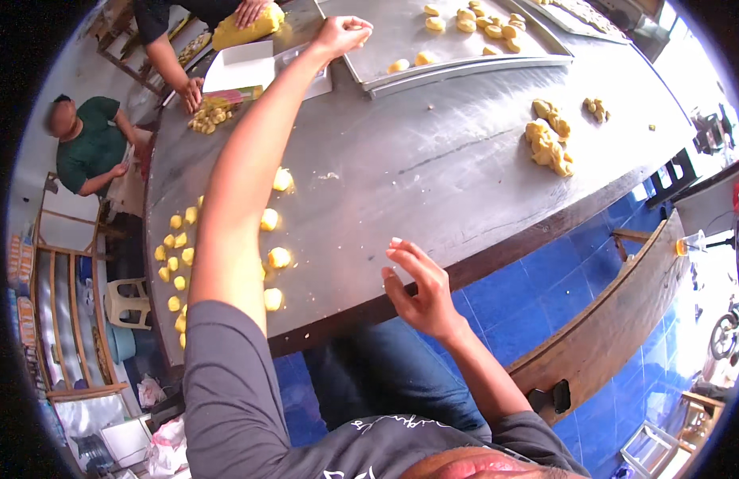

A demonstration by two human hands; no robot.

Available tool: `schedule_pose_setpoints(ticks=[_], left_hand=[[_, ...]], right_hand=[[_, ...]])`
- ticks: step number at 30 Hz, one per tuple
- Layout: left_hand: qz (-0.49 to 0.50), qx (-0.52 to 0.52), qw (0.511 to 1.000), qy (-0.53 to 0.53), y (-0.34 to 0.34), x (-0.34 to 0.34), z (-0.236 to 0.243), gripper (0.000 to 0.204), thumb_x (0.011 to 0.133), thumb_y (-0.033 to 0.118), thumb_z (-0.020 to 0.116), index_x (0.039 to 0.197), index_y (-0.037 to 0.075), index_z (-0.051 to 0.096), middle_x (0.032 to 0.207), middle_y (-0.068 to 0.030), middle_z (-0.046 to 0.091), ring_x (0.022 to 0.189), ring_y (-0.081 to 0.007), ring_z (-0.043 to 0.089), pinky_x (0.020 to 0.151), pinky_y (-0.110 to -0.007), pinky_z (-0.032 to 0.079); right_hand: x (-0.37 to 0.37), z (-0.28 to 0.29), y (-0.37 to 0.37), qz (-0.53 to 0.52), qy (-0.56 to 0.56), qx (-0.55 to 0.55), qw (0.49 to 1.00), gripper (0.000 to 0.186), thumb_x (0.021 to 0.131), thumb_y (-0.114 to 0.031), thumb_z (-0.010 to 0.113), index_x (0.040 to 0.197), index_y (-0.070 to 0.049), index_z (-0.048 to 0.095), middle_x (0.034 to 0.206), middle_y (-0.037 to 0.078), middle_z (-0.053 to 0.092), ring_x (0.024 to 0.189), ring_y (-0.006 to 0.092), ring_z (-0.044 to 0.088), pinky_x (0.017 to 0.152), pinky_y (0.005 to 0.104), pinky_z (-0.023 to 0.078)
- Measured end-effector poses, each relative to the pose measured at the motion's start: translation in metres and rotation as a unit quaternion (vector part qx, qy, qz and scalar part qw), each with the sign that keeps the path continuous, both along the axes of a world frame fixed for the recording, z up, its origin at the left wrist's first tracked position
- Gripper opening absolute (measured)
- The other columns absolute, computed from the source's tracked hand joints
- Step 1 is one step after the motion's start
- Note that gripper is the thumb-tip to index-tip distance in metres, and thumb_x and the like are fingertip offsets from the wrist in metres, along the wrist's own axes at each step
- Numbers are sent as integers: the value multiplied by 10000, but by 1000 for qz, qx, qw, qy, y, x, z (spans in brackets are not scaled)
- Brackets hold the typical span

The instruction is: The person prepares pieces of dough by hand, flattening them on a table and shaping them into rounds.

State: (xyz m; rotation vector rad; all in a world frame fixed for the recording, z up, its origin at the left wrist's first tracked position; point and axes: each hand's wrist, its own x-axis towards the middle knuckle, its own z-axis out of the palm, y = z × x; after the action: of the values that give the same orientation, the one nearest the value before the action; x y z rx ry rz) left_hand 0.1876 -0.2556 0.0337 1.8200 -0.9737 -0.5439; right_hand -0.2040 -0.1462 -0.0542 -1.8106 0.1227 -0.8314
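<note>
Two round dough balls (425,58) sit on the tray (465,64), to the right and body side of the nearer left hand (342,37), whose fingers curl so I cannot tell if they hold anything, while the right hand (425,297) hangs open, well apart, by the edge of the surface (353,255).

Left hand (343,37) stretched across metal table (369,215), fingers bunched at left rim of tray (465,62); can't tell whether they grip anything. Right hand (423,297) over table's near edge, fingers loosely parted. Round dough pieces (494,32) on tray, yellow balls (279,257) beside left arm. Co-worker's hand (190,94) near small dough bits (210,120).
</note>
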Motion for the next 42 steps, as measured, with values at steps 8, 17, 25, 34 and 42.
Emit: schedule_pose_setpoints(ticks=[8,17,25,34,42], left_hand=[[-100,-24,951,-293,14,28,-33,297,828,341,589,1028,133,660,1016,-87,657,1011,-207,592,888,-309,438],[207,-77,921,-320,203,85,78,129,846,152,592,883,61,677,790,-52,662,724,-97,588,663,-260,486],[314,120,868,-366,395,184,-38,317,689,253,735,972,128,665,870,-58,686,806,-174,654,737,-305,493],[312,146,790,-507,305,199,-85,289,747,338,661,980,168,653,885,-72,665,812,-258,638,713,-380,495],[363,214,782,-459,273,225,-90,324,686,401,657,907,165,667,906,-108,656,846,-295,630,727,-408,502]], right_hand=[[3,3,10,25,-12,5,1000,265,750,41,613,1008,31,554,1016,212,567,992,343,574,827,359,474],[11,-11,-5,-46,7,-11,999,228,738,43,623,962,36,580,1045,240,578,976,342,600,825,353,480],[5,-2,15,-26,31,20,999,213,744,106,578,956,83,580,1026,226,592,1007,276,586,876,339,444],[8,-6,16,-65,61,17,996,172,751,148,530,900,88,592,1020,209,606,968,262,608,842,343,467],[11,-9,14,-74,56,11,996,147,762,145,541,884,82,592,1027,211,605,952,262,613,833,342,472]])
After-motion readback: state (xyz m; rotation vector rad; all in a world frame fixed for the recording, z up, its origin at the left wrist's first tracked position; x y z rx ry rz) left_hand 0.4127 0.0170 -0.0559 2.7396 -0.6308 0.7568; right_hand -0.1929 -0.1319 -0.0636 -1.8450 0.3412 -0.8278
